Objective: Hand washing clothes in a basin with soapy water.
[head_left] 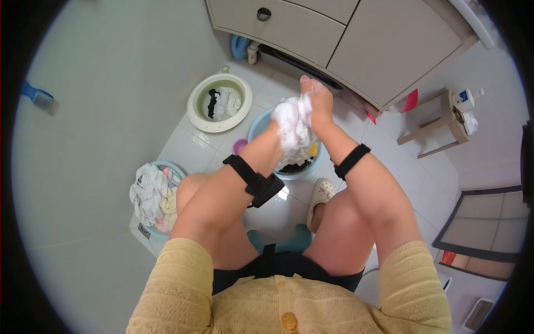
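Note:
Both my hands are held up over a light blue basin [256,124], covered in thick white suds. My right hand [321,104] is closed on a soapy white cloth [295,146], its thumb on top. My left hand [283,119] is closed on the same cloth just beside it, its fingers mostly buried in foam. The cloth hangs from my hands down into the basin. Dark fabric [296,167] lies in the basin under it, and something yellow [313,149] shows at its right side.
Left of the basin stand a purple cup [239,146] and a white-and-green basin [196,116] with black and white cloths. A tub [179,170] heaped with laundry [147,192] is by my left knee. A cabinet [311,39] stands ahead, a small stool [445,125] at the right.

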`<control>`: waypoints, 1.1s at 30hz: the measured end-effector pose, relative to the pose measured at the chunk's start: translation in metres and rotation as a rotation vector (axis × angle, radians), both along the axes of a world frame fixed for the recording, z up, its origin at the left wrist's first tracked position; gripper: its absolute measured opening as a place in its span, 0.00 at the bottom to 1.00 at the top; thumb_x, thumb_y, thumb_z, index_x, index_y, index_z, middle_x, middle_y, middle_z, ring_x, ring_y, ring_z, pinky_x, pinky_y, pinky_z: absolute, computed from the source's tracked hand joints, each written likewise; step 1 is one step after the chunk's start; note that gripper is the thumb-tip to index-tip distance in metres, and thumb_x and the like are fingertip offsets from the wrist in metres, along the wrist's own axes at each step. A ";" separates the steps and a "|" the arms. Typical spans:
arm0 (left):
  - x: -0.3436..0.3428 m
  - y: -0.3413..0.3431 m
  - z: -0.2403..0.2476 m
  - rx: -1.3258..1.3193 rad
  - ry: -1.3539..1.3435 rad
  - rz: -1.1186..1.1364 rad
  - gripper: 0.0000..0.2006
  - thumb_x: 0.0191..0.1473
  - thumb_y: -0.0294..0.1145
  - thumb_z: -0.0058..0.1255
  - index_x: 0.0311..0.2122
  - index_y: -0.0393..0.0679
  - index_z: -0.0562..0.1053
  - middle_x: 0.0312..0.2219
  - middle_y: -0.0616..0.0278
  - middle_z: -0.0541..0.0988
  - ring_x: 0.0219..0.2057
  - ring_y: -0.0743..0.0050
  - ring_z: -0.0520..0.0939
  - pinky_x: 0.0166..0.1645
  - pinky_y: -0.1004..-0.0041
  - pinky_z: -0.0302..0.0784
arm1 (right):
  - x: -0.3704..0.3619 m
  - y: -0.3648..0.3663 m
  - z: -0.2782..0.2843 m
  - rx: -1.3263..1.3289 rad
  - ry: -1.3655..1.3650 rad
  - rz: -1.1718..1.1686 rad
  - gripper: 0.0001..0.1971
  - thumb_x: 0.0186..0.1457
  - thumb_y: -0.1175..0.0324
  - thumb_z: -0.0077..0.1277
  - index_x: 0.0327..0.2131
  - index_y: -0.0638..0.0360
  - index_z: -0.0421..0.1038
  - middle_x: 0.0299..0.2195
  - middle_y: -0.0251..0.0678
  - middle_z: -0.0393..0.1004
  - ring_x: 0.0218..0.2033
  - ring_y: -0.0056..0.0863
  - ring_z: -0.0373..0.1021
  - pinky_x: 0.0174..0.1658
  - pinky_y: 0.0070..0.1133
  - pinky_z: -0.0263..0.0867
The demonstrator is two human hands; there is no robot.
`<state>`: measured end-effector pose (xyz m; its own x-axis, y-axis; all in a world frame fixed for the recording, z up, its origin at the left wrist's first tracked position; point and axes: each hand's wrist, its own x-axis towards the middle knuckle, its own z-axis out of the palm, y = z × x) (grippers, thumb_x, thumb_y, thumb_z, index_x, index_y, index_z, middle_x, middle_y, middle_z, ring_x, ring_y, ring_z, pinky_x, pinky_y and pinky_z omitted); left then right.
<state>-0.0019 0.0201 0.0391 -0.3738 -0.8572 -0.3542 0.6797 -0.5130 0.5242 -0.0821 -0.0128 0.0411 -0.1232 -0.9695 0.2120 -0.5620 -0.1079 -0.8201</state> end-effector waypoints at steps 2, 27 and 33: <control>0.021 -0.011 -0.024 -0.039 0.014 0.024 0.09 0.51 0.34 0.32 0.25 0.45 0.66 0.21 0.62 0.70 0.24 0.71 0.71 0.27 0.73 0.68 | 0.025 0.022 -0.006 -0.060 -0.101 0.100 0.18 0.50 0.57 0.39 0.20 0.64 0.66 0.14 0.45 0.64 0.16 0.34 0.55 0.24 0.25 0.57; -0.001 -0.016 -0.020 0.163 0.195 0.094 0.12 0.51 0.36 0.30 0.23 0.46 0.65 0.17 0.63 0.70 0.18 0.67 0.71 0.26 0.71 0.70 | 0.011 0.002 -0.005 0.012 -0.165 0.077 0.16 0.50 0.58 0.39 0.21 0.62 0.66 0.20 0.52 0.65 0.23 0.49 0.61 0.28 0.30 0.59; 0.017 -0.025 -0.050 0.122 0.120 0.088 0.11 0.51 0.37 0.33 0.24 0.46 0.66 0.19 0.63 0.71 0.20 0.69 0.72 0.26 0.72 0.69 | 0.032 0.032 0.010 -0.118 0.000 0.205 0.18 0.50 0.58 0.39 0.18 0.64 0.63 0.17 0.51 0.63 0.18 0.41 0.57 0.24 0.26 0.56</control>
